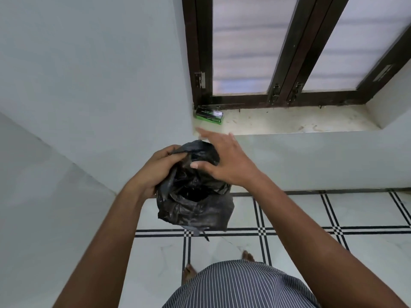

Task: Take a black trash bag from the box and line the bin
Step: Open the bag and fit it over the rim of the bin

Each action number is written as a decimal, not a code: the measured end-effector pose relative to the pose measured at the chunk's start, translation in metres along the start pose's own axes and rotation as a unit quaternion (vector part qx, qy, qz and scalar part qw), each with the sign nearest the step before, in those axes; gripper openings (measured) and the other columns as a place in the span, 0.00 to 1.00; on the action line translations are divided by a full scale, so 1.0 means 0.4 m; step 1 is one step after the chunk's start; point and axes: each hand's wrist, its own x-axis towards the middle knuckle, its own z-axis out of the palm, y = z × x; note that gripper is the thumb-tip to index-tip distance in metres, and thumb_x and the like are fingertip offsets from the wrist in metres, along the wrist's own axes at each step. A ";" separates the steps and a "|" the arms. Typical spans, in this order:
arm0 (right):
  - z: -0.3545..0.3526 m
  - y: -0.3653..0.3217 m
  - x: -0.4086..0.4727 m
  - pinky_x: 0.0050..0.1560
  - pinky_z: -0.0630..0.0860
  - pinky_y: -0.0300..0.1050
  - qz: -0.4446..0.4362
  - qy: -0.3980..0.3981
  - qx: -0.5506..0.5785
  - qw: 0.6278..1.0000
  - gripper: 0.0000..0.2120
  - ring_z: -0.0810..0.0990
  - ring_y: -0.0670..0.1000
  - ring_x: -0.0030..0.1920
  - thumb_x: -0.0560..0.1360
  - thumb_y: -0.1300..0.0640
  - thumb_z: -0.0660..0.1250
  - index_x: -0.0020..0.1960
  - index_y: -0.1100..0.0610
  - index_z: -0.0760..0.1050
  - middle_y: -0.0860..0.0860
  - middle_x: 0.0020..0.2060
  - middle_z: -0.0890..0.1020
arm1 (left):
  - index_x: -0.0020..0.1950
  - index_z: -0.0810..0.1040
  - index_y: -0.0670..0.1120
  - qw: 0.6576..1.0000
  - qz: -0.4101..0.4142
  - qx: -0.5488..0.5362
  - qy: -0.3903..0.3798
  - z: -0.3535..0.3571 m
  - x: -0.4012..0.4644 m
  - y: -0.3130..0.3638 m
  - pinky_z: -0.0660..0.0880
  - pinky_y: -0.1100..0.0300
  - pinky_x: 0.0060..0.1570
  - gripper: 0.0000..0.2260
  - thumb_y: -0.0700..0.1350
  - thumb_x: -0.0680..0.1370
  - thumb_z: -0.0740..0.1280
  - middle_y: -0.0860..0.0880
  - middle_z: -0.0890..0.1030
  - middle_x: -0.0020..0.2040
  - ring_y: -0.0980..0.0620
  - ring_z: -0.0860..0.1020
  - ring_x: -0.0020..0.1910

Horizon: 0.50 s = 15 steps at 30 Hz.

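Note:
A crumpled black trash bag (195, 196) hangs in front of me at chest height, its mouth partly gaping upward. My left hand (155, 167) grips the bag's upper left edge with closed fingers. My right hand (224, 158) rests against the bag's upper right, thumb pressed on the plastic and the other fingers spread and blurred. The green and black bag box (209, 116) lies at the left end of the window sill, just beyond my hands. No bin is in view.
The pale stone window sill (295, 123) runs to the right under a dark-framed window (280, 52). White walls form a corner on the left. Below is a white tiled floor (300, 245) with black line bands, and my bare feet.

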 end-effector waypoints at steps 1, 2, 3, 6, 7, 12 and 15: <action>0.004 0.000 0.008 0.72 0.74 0.55 -0.004 0.004 0.015 1.000 0.22 0.82 0.49 0.63 0.80 0.39 0.72 0.72 0.43 0.78 0.47 0.62 0.86 | 0.58 0.85 0.47 1.000 0.005 0.001 -0.018 0.008 -0.004 0.005 0.80 0.46 0.58 0.06 0.42 0.82 0.72 0.39 0.87 0.53 0.40 0.84 0.53; 0.007 0.004 0.014 0.57 0.78 0.50 -0.001 0.009 0.048 0.999 0.07 0.84 0.47 0.51 0.82 0.48 0.72 0.59 0.45 0.83 0.45 0.49 0.87 | 0.57 0.85 0.48 0.999 0.008 0.014 -0.028 0.010 -0.007 0.010 0.81 0.47 0.57 0.07 0.43 0.80 0.75 0.41 0.87 0.52 0.40 0.85 0.52; 0.006 0.012 0.018 0.49 0.76 0.47 0.011 0.029 0.091 0.995 0.04 0.83 0.45 0.44 0.82 0.56 0.71 0.50 0.47 0.82 0.44 0.42 0.85 | 0.57 0.84 0.49 0.999 0.009 0.038 -0.029 0.005 -0.010 0.012 0.81 0.47 0.57 0.10 0.44 0.77 0.79 0.43 0.88 0.52 0.41 0.86 0.52; -0.016 0.041 0.015 0.45 0.75 0.40 0.094 0.127 0.150 0.976 0.10 0.82 0.43 0.46 0.81 0.62 0.66 0.52 0.51 0.84 0.45 0.43 0.85 | 0.56 0.84 0.51 0.965 -0.004 0.263 0.005 -0.044 -0.003 -0.001 0.83 0.52 0.53 0.22 0.54 0.67 0.86 0.49 0.89 0.50 0.48 0.88 0.49; -0.026 0.053 0.010 0.42 0.74 0.40 0.119 0.165 0.118 0.972 0.09 0.82 0.44 0.44 0.82 0.61 0.66 0.53 0.52 0.83 0.46 0.43 0.85 | 0.53 0.84 0.52 0.930 -0.015 0.365 0.035 -0.068 0.005 -0.016 0.82 0.53 0.51 0.22 0.58 0.65 0.86 0.51 0.88 0.49 0.49 0.87 0.48; -0.078 0.136 -0.029 0.33 0.67 0.44 0.248 0.191 -0.136 0.940 0.05 0.76 0.51 0.35 0.85 0.53 0.64 0.54 0.53 0.76 0.50 0.39 0.80 | 0.45 0.86 0.46 0.864 -0.066 0.447 0.220 -0.194 0.007 -0.075 0.85 0.50 0.49 0.06 0.48 0.73 0.74 0.47 0.89 0.39 0.44 0.88 0.39; -0.084 0.175 -0.035 0.43 0.78 0.51 0.278 0.010 -0.158 0.948 0.12 0.82 0.56 0.44 0.83 0.46 0.65 0.56 0.55 0.79 0.54 0.46 0.85 | 0.55 0.85 0.36 0.962 -0.084 0.196 0.172 -0.216 0.010 -0.090 0.86 0.48 0.50 0.10 0.44 0.82 0.73 0.41 0.89 0.47 0.43 0.89 0.43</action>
